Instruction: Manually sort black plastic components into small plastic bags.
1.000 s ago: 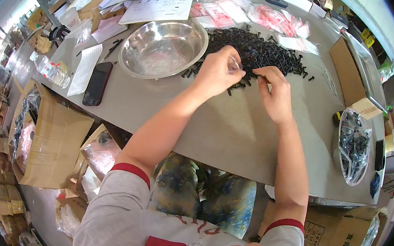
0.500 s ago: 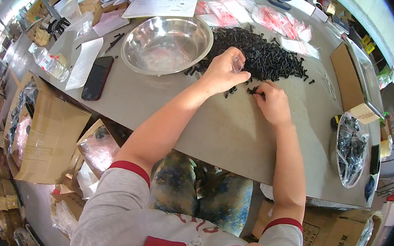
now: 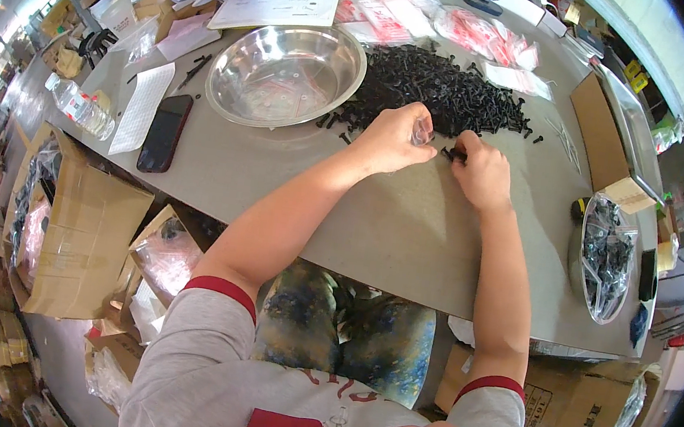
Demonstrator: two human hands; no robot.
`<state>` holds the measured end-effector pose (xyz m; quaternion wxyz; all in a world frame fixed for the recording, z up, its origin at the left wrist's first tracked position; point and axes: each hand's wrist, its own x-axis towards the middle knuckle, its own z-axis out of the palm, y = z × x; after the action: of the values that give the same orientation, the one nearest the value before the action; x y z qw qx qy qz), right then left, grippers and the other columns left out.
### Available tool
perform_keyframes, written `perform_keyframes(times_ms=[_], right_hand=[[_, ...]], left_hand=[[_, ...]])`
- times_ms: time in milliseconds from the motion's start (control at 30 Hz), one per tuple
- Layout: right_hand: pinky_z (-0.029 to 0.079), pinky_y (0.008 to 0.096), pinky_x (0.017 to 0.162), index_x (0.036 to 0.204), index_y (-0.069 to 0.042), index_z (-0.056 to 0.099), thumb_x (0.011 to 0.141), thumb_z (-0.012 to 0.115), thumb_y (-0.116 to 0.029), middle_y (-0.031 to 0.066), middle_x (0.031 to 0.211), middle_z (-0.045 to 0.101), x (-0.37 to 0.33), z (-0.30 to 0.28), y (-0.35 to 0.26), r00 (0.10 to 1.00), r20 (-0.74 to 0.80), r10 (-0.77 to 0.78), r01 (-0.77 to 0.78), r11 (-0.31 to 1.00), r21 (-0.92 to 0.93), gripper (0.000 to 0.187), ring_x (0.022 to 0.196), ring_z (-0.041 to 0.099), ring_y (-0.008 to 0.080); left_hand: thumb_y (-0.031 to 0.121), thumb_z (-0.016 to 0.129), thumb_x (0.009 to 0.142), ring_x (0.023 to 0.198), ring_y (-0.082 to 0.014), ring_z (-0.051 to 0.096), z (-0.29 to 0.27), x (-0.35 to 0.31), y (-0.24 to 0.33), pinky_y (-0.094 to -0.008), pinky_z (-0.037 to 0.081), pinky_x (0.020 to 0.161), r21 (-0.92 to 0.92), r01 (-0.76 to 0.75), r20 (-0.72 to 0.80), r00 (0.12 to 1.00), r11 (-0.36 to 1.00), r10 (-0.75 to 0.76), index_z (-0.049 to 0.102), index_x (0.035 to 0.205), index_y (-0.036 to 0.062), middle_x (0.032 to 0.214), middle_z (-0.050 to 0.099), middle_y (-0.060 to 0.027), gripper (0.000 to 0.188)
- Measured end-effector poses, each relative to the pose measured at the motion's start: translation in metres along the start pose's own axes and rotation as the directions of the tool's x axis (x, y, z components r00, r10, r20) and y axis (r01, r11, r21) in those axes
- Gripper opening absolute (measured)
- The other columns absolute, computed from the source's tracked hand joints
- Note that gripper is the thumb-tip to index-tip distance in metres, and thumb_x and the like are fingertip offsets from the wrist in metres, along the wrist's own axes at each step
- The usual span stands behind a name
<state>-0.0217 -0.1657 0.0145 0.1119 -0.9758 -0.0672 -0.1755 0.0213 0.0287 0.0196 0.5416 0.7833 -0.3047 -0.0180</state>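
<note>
A big heap of black screws (image 3: 457,92) lies on the grey table, in front of both hands. My left hand (image 3: 394,141) is closed around a small clear plastic bag (image 3: 421,132), whose edge shows between thumb and fingers. Close on its right, my right hand (image 3: 483,172) pinches a few black screws (image 3: 452,154); their ends stick out toward the bag. The fingers hide how many there are. Left of the heap stands a shiny steel bowl (image 3: 221,86) with flat clear bags (image 3: 284,93) in its bottom.
Red-and-clear plastic bags (image 3: 484,36) lie behind the heap. A phone (image 3: 165,133), a paper strip (image 3: 143,109) and a water bottle (image 3: 80,106) are on the left. To the right are an open carton (image 3: 600,129) and a tub of bagged black parts (image 3: 606,260).
My left hand has come slightly nearer to me with the bag. My right hand has lifted the screws it was fingering at the heap's near edge and shifted a little right.
</note>
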Motion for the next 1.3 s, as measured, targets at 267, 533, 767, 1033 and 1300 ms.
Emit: perform_keyframes(times_ms=[267, 533, 767, 1033, 1300], right_hand=[[0.051, 0.0446, 0.067, 0.09, -0.013, 0.058, 0.073, 0.063, -0.013, 0.0111, 0.077, 0.066, -0.002, 0.003, 0.004, 0.997, -0.065, 0.04, -0.034, 0.995, 0.092, 0.018, 0.073, 0.064, 0.0342], [0.052, 0.042, 0.067, 0.085, -0.009, 0.059, 0.074, 0.064, -0.013, 0.0124, 0.074, 0.066, 0.001, -0.004, -0.007, 0.983, -0.078, 0.167, -0.167, 0.986, 0.016, 0.012, 0.072, 0.065, 0.0308], [0.048, 0.0264, 0.069, 0.09, -0.003, 0.058, 0.077, 0.068, 0.004, 0.0045, 0.087, 0.064, 0.009, -0.011, -0.025, 0.975, -0.22, -0.034, 0.2, 0.567, 0.799, 0.018, 0.075, 0.06, 0.0122], [0.049, 0.0448, 0.072, 0.088, -0.003, 0.06, 0.073, 0.06, -0.003, 0.0178, 0.084, 0.064, 0.005, 0.008, -0.001, 0.994, -0.025, 0.103, -0.098, 0.982, 0.16, 0.015, 0.081, 0.061, 0.0371], [0.05, 0.0448, 0.072, 0.092, -0.004, 0.057, 0.072, 0.061, -0.002, 0.0172, 0.089, 0.062, 0.015, 0.026, -0.031, 0.987, -0.119, -0.105, 0.144, 0.906, 0.398, 0.021, 0.083, 0.06, 0.0369]], left_hand=[[0.016, 0.075, 0.072, 0.069, -0.0099, 0.054, 0.001, -0.001, 0.0, -0.027, 0.046, 0.065, -0.003, -0.012, 0.015, 1.0, 1.0, 0.012, 0.053, 0.085, 0.0049, 0.075, 0.058, -0.0022, 0.028], [0.017, 0.076, 0.071, 0.069, -0.0094, 0.055, 0.002, 0.0, -0.004, -0.0262, 0.047, 0.065, -0.012, -0.024, 0.076, 0.997, 1.0, 0.025, 0.054, 0.085, 0.0042, 0.075, 0.058, -0.0018, 0.028], [0.019, 0.076, 0.07, 0.068, -0.0113, 0.055, 0.017, 0.005, -0.032, -0.0276, 0.046, 0.062, -0.341, -0.068, 0.031, 0.996, 0.938, 0.083, 0.059, 0.082, 0.0026, 0.076, 0.059, -0.004, 0.026], [0.013, 0.068, 0.081, 0.079, -0.0123, 0.059, -0.005, 0.008, 0.002, -0.0254, 0.045, 0.072, -0.589, 0.043, -0.132, 0.98, 0.807, -0.148, 0.055, 0.091, 0.0049, 0.081, 0.059, -0.0027, 0.018], [0.012, 0.068, 0.081, 0.077, -0.0121, 0.057, -0.007, 0.011, 0.0, -0.0256, 0.043, 0.071, -0.644, -0.02, -0.245, 0.952, 0.765, -0.182, 0.054, 0.091, 0.0062, 0.081, 0.057, -0.0022, 0.018]])
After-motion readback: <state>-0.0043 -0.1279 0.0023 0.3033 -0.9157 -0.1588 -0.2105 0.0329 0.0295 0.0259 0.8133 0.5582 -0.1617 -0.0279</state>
